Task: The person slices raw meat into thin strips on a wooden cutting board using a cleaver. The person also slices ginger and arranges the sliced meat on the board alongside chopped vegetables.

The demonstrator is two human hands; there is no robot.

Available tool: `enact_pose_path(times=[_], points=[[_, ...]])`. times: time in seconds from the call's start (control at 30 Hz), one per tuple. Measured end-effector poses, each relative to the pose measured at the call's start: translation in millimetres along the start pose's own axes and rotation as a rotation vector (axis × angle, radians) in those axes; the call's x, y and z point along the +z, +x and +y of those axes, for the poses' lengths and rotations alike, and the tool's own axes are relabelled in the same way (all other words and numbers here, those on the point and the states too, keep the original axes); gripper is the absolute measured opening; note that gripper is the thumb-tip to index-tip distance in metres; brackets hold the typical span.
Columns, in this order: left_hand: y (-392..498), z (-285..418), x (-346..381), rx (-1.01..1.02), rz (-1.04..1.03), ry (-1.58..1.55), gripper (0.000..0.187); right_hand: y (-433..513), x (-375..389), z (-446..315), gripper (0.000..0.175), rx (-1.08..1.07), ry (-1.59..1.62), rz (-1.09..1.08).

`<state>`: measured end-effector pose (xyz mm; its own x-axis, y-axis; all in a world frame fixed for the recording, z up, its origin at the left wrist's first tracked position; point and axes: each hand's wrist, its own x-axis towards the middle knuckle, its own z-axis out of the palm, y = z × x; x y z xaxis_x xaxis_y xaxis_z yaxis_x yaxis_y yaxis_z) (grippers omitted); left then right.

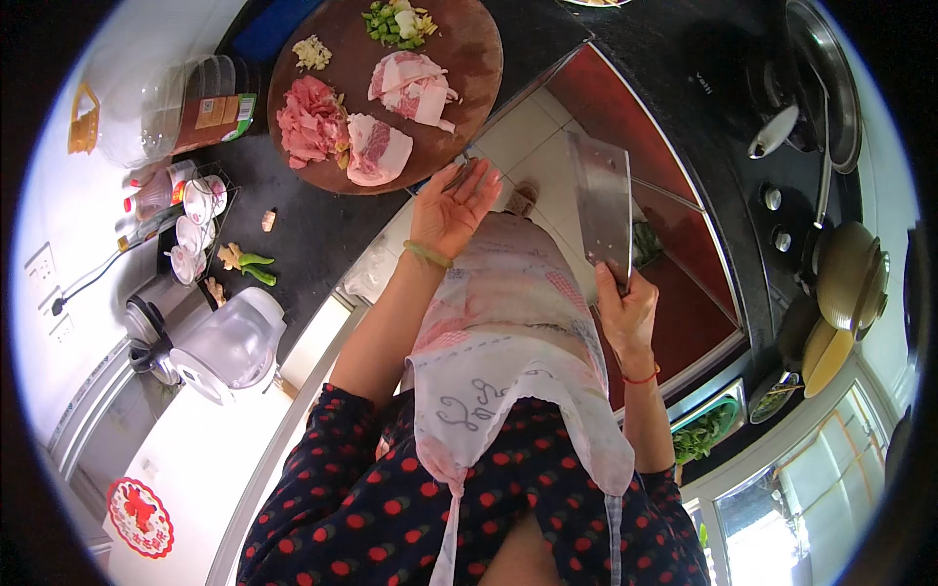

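Observation:
My right hand [629, 311] grips the handle of a broad steel cleaver [605, 198], its blade pointing away from me above the floor. Palm up with loosely bent fingers, my left hand [451, 209] is near the front edge of a round wooden chopping board [469, 95] and holds nothing that I can see. On the board lie a pile of sliced red meat [309, 121], a block of fatty pork [377, 150] and a heap of pork slices [414, 86]. Behind them are minced garlic [312, 53] and chopped green onion [396, 22].
Left of the board stand a large plastic bottle [146, 110] and a wire rack of small bowls [196, 220]. Green chillies [256, 267] and ginger [231, 256] lie beside a clear plastic jug [234, 340]. At right are a wok [828, 88], a lidded pot [846, 275] and a sink with leafy greens [703, 436].

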<state>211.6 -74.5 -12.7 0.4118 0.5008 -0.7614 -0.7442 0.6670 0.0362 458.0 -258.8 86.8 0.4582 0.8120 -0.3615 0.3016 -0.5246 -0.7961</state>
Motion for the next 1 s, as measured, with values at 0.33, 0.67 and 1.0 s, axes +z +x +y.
enact_pose_path(times=[0.33, 0.67, 1.0], points=[[9, 4, -9, 0.089, 0.117, -0.022, 0.025, 4, 3, 1, 0.030, 0.066, 0.059, -0.038], [31, -10, -25, 0.240, 0.117, 0.099, 0.016, 7, 4, 1, 0.033, 0.046, 0.034, -0.039], [26, -28, -33, 0.308, 0.283, -0.036, 0.022, 4, 4, -1, 0.029, 0.050, 0.026, -0.042]])
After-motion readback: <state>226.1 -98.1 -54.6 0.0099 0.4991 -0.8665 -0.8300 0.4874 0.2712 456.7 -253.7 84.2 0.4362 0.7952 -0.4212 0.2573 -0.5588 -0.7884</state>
